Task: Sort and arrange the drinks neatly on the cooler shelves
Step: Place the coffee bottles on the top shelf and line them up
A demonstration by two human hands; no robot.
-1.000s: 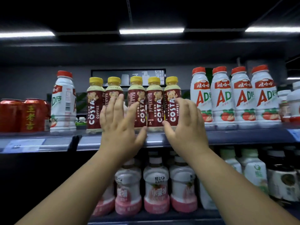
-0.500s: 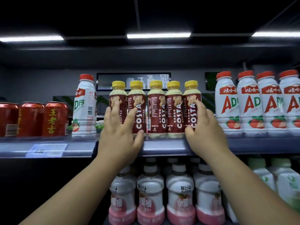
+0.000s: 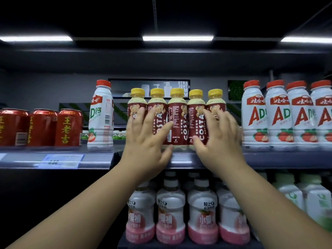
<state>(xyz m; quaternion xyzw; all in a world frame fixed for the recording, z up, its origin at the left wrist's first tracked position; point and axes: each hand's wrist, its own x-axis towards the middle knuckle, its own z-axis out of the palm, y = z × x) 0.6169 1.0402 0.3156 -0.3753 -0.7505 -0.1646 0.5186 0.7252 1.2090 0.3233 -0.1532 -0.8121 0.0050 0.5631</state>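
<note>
Several Costa coffee bottles (image 3: 177, 115) with yellow caps stand in a tight row on the upper shelf (image 3: 269, 157). My left hand (image 3: 145, 139) lies with spread straight fingers against the two leftmost bottles. Blurred, my right hand (image 3: 217, 137) presses its fingers on the two rightmost bottles. Neither hand grips a bottle. A lone white AD bottle (image 3: 101, 114) with a red cap stands left of the row. Several matching AD bottles (image 3: 287, 114) stand together at the right.
Red herbal-tea cans (image 3: 68, 127) fill the upper shelf's left end, above a price tag (image 3: 62, 160). On the lower shelf stand pink-bottomed fruit drink bottles (image 3: 170, 218) and pale green bottles (image 3: 305, 198). Small green-capped bottles (image 3: 118, 135) sit behind the lone AD bottle.
The view has shifted left, so the bottles sit further right in the frame. Both hands stay on the Costa row; my right hand has slid inward and spread its fingers.
</note>
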